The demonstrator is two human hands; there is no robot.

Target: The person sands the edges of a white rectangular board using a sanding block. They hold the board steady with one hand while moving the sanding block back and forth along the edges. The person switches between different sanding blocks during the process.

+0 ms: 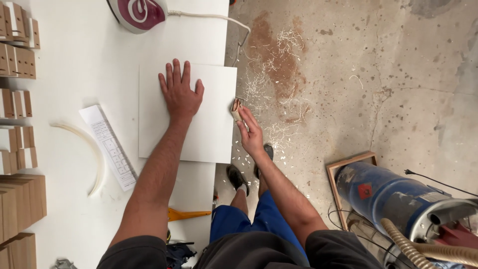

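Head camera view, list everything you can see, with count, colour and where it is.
Panel: one, white, on the table, overhanging its edge.
Table: one, white, left half.
Iron: one, white and maroon, top of table, with white cord.
Paper strip: one, white, printed, left of panel.
Edge strip: one, cream, curved, beside the paper.
Wood blocks: many, tan, stacked along the table's left edge.
Clamp: one, yellow, by table's lower edge.
Shavings: many, white, on concrete floor.
Vacuum: one, blue, lower right, with tan hose.
Sanding block: one, tan, at the panel's right edge.
Left hand: flat on panel.
Right hand: holds the sanding block.
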